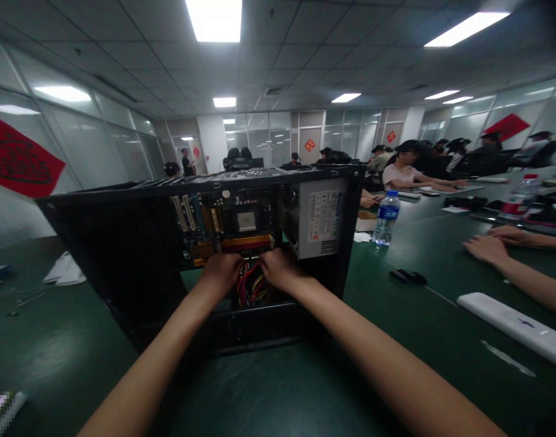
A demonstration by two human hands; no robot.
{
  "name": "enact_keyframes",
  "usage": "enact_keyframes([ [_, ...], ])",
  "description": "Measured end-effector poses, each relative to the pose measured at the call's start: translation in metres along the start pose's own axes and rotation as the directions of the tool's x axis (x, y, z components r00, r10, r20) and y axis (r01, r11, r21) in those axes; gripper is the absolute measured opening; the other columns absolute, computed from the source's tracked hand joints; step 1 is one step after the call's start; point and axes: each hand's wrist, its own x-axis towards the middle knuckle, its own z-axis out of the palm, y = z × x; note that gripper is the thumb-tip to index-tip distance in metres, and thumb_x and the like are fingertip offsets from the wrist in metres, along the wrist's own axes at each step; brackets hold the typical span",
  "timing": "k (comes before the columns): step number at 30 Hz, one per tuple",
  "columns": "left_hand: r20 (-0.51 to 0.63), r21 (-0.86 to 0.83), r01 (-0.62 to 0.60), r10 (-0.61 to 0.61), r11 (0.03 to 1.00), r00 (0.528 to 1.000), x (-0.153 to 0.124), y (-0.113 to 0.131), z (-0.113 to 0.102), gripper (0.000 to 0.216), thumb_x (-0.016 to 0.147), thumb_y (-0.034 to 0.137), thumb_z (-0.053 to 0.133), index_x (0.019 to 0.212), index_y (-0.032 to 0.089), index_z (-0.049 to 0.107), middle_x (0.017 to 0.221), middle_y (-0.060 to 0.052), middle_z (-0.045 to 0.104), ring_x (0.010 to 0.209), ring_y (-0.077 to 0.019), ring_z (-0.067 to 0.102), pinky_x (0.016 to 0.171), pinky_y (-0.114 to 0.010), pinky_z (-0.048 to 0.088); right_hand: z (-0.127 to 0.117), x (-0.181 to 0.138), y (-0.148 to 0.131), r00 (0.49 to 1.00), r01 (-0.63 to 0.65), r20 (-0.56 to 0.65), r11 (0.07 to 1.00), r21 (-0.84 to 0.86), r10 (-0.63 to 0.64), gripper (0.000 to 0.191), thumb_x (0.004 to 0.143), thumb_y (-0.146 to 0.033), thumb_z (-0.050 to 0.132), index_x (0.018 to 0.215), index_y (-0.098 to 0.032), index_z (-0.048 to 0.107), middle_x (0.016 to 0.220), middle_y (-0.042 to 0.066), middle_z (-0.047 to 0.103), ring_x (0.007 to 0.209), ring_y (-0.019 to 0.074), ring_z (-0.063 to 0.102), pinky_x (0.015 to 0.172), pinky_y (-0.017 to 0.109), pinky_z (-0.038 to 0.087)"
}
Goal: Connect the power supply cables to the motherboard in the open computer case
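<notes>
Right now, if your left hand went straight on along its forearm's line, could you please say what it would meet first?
Probably the red and yellow slots on the circuit board, beyond the left hand; depth is unclear.

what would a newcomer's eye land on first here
Probably the open black computer case in the middle, with the left hand and right hand at the coloured cables inside it. Next come the pale power supply in the case's upper right and the bright red paper sign at the picture's left edge.
</notes>
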Motion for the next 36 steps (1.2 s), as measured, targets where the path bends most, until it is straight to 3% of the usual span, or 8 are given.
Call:
enact_keyframes([
  [10, 0.058, 0.067, -0.002, -0.002, 0.998, 0.998, 0.000, 0.010, -0.008, 0.027, 0.095, 0.021, 0.046, 0.094, 0.017, 0.073, 0.097, -0.013, 0.075, 0.095, -0.0259, 0.071, 0.071, -0.030, 0.045, 0.000, 0.002, 0.000, 0.999, -0.036, 0.007, 0.999, 0.041, 0.036, 0.030, 0.094, -0.017, 0.048, 0.105, -0.010, 0.075, 0.104, 0.020, 0.072, 0.098, 0.0259, 0.069, 0.081, 0.029, 0.049],
  [16, 0.054, -0.002, -0.045, 0.045, 0.999, 0.998, 0.000, 0.001, -0.001, 0.027, 0.095, 0.016, 0.044, 0.088, 0.018, 0.070, 0.095, -0.012, 0.075, 0.091, -0.0233, 0.071, 0.069, -0.028, 0.044, -0.002, 0.001, -0.003, 1.000, -0.021, -0.006, 0.999, 0.041, 0.021, 0.030, 0.090, -0.015, 0.049, 0.103, -0.013, 0.076, 0.100, 0.018, 0.073, 0.094, 0.0266, 0.071, 0.076, 0.029, 0.050],
  [25, 0.120, 0.011, -0.012, 0.011, 1.000, 0.993, 0.001, 0.010, -0.010, 0.027, 0.093, 0.013, 0.045, 0.093, 0.018, 0.072, 0.104, -0.013, 0.074, 0.098, -0.0244, 0.070, 0.078, -0.029, 0.048, -0.003, 0.000, -0.005, 1.000, -0.004, 0.001, 1.000, 0.021, 0.004, 0.030, 0.091, -0.013, 0.048, 0.104, -0.011, 0.075, 0.103, 0.020, 0.073, 0.098, 0.0289, 0.070, 0.080, 0.032, 0.050],
  [36, 0.102, 0.028, -0.070, 0.067, 0.997, 0.993, 0.005, 0.001, 0.001, 0.033, 0.092, 0.010, 0.043, 0.105, 0.017, 0.072, 0.108, -0.014, 0.073, 0.104, -0.0271, 0.069, 0.084, -0.033, 0.051, -0.006, 0.001, -0.006, 0.999, -0.031, 0.024, 0.999, 0.004, 0.031, 0.030, 0.089, -0.011, 0.050, 0.105, -0.011, 0.075, 0.104, 0.019, 0.073, 0.099, 0.0301, 0.070, 0.079, 0.031, 0.051],
])
